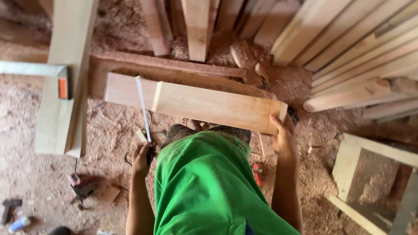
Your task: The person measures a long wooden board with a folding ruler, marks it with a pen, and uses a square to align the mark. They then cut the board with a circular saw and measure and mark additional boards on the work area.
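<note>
I'm gripping the board's (215,106) far end with my right hand (283,139), fingers wrapped over it, while my left hand (140,159) is pinching a white rule (143,109) upright. I'm judging steadiness matters most: keeping the board level.

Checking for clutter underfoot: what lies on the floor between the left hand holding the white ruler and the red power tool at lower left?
In the head view, only sawdust-covered floor and a thin black cord.
</note>
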Motion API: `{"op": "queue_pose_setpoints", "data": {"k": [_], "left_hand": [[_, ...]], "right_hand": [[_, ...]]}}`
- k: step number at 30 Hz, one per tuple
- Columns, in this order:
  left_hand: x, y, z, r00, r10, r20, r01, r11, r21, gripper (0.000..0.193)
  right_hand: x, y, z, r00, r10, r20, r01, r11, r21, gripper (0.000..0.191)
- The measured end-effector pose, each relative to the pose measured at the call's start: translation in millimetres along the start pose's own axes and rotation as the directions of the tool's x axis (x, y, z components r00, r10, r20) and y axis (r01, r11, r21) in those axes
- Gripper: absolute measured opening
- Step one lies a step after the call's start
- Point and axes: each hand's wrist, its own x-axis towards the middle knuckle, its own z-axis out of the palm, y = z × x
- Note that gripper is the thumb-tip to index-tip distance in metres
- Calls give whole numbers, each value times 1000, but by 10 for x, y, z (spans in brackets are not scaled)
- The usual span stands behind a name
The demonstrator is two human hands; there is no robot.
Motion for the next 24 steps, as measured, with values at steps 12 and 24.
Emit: {"op": "queue_pose_setpoints", "data": {"k": [12, 24], "left_hand": [[-103, 121, -111, 996, -44, -82, 78, 880, 469, 21], [103, 619, -21, 989, 81, 122, -145, 645, 751, 26]], "right_hand": [[824, -368, -80, 761, -341, -552, 259, 940, -224, 121], [726, 382, -919, 677, -199, -709, 126, 980, -155, 44]]}}
